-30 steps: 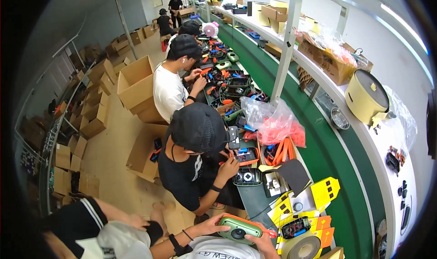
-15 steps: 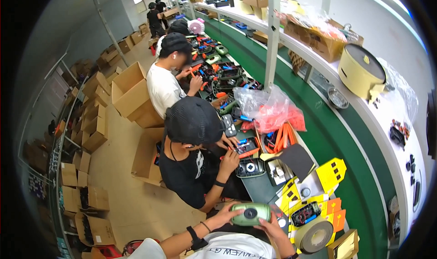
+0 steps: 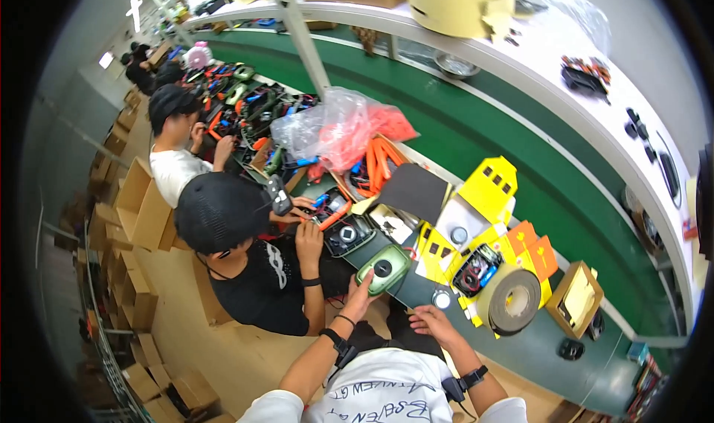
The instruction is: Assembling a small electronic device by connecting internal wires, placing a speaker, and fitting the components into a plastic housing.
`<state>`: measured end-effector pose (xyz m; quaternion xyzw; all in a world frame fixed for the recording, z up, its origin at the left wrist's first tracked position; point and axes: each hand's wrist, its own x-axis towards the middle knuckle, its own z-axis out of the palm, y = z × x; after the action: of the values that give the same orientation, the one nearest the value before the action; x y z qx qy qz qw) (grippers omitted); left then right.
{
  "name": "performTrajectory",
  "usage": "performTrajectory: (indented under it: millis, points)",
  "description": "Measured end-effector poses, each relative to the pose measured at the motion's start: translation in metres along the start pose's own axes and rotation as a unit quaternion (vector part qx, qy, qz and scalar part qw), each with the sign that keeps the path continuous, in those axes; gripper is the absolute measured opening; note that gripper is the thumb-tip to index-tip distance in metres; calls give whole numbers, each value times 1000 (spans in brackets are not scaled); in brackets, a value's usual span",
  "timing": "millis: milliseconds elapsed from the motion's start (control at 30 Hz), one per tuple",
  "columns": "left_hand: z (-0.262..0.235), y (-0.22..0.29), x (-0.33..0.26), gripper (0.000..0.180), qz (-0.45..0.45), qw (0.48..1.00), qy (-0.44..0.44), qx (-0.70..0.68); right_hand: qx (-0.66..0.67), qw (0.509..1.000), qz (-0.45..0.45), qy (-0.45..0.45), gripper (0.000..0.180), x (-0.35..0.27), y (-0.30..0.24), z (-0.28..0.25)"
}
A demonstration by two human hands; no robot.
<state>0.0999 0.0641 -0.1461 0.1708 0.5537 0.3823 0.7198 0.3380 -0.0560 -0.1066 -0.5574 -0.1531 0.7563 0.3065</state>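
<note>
Dark lettering (image 3: 375,395) — two rows — crosses the white shirt (image 3: 387,367).

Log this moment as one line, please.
left hand: holding green case | right hand: off the case, near round white disc | bench: thick roll, yellow card

My left hand (image 3: 360,298): holds the green rounded plastic casing (image 3: 383,269), left of the round grey tape roll (image 3: 496,302)
My right hand (image 3: 435,325): left of the roll
Open brown cardboard box (image 3: 568,317): right of it
Flat yellow card (image 3: 485,194): behind it
</note>
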Motion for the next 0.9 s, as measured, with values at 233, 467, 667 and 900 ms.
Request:
performTrajectory:
  millis: [233, 467, 667, 900]
  points:
    - [-3, 8, -7, 73, -31, 996, 45, 73, 61, 998, -11, 31, 29, 9, 0, 10]
    - [-20, 28, -15, 70, -210, 976, -65, -8, 74, 996, -50, 17, 45, 5, -3, 28]
    - [16, 38, -54, 58, -305, 930, -203, 18, -191, 929, -280, 149, 85, -4, -33, 58]
    - [65, 79, -76, 45, -68, 957, -214, 187, 48, 927, -359, 99, 79, -30, -81, 56]
